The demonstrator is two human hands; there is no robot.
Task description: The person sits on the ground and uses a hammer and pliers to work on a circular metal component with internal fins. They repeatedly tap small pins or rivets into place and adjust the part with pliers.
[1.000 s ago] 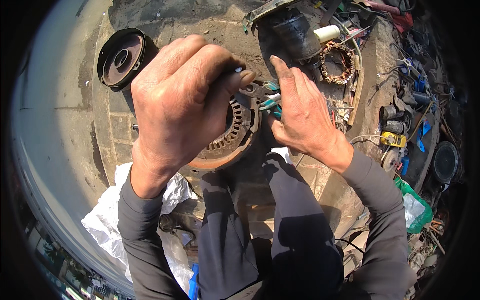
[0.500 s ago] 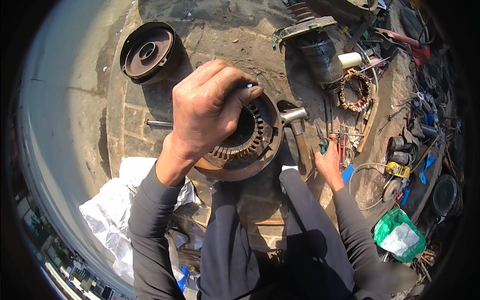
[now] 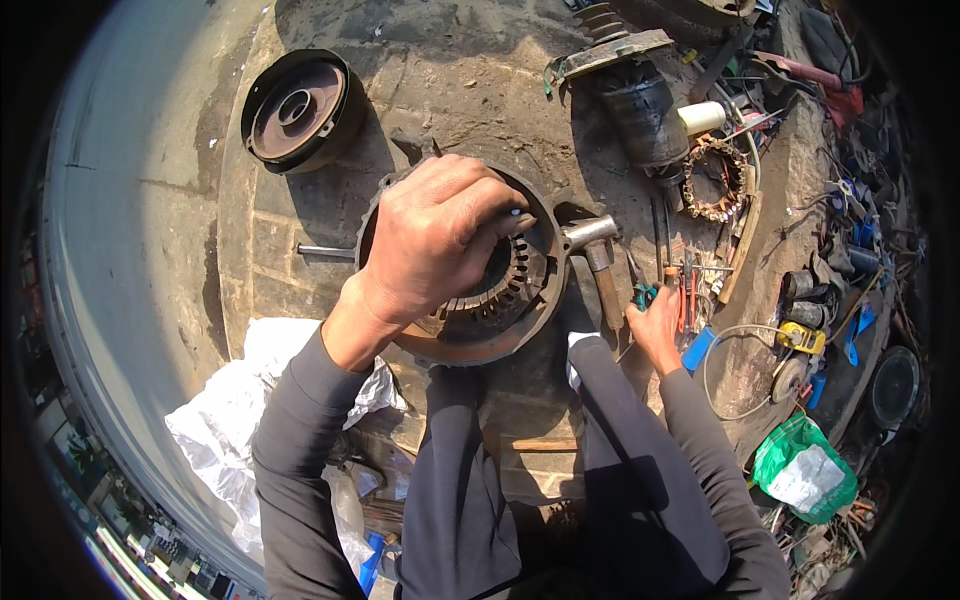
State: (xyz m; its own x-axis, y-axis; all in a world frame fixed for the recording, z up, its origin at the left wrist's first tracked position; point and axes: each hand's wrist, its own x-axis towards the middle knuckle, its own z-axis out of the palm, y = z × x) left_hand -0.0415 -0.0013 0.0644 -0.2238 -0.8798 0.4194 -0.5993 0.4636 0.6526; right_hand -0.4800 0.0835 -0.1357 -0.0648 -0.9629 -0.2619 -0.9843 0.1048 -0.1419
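Hands work over a round stone slab (image 3: 330, 215) in the head view. Left hand (image 3: 435, 240) lies on top of a rusty motor stator (image 3: 500, 300), its fingers closed over the ring's upper rim and holding it; the stator rests at the middle of the slab, in front of the knees. Right hand (image 3: 655, 325) is low at the right, fingers closing on teal-handled pliers (image 3: 643, 292) among small tools, but I cannot tell if it grips them. Just beside the stator lies a hammer (image 3: 597, 255). A round end cover (image 3: 298, 108) sits well apart, at upper left.
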